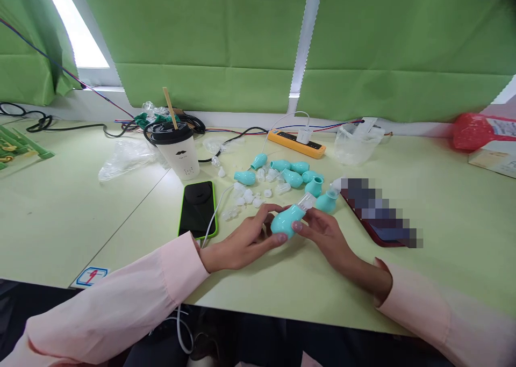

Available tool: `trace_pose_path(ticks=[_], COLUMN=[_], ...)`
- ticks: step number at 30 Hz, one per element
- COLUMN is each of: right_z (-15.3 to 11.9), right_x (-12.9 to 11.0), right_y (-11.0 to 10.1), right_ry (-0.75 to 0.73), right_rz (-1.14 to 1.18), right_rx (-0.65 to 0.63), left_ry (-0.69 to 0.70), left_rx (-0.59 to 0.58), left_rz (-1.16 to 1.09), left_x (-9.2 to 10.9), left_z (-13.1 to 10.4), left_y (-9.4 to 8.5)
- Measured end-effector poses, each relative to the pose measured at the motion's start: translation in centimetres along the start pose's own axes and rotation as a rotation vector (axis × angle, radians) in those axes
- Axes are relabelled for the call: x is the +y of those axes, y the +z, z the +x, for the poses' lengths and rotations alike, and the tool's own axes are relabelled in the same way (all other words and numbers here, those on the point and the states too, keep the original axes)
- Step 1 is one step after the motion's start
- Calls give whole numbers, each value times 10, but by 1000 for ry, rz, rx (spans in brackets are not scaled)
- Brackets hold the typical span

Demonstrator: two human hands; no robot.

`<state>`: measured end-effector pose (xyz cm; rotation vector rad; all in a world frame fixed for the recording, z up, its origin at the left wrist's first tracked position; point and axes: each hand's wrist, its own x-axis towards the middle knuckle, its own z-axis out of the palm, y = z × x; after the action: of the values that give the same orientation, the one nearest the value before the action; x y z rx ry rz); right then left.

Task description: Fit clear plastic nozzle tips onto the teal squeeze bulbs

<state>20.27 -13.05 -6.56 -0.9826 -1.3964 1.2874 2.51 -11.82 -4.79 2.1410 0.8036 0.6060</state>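
Observation:
A teal nasal aspirator bulb [283, 223] with a clear plastic tube [306, 201] in its neck is held tilted between both hands. My left hand [245, 238] grips the round end, thumb below and fingers behind. From the other side my right hand [326, 232] closes on the neck, its thumb against the teal rubber; some fingertips are hidden behind. Just beyond lie several loose teal bulbs [292, 178], clear tube pieces [282, 188] and small white tips [248, 196]. One bulb [327, 201] stands close behind my right hand.
A black phone in a green case [197, 208], cable attached, lies left. Behind it stands a lidded paper cup [180, 155] with a straw. An orange power strip [296, 143] and a clear plastic tub [357, 144] are at the back. A second phone [374, 214] lies right.

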Motion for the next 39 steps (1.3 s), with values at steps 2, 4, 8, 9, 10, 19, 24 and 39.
trace_pose_path(ticks=[2, 4, 8, 9, 10, 19, 24, 39], right_z=[0, 0, 1, 1, 1, 1, 1, 2], right_x=[-1, -1, 1, 1, 2, 2, 4, 5], right_y=[-1, -3, -5, -6, -6, -9, -9, -13], right_ry=[13, 34, 83, 90, 93, 67, 114, 148], right_rz=[8, 33, 101, 109, 106, -60, 48, 54], right_rx=[69, 108, 52, 36, 28, 125, 138, 179], left_ry=[74, 100, -69, -109, -138, -257, -183, -177], left_rx=[107, 230, 322, 306, 282, 155, 227, 261], left_rz=[171, 413, 909, 987, 1043, 1095, 1010, -484], left_x=[-5, -12, -27, -29, -31, -35, -35, -18], left_z=[3, 7, 15, 16, 16, 17, 17, 16], left_y=[-7, -17, -33, -35, -36, -37, -38, -33])
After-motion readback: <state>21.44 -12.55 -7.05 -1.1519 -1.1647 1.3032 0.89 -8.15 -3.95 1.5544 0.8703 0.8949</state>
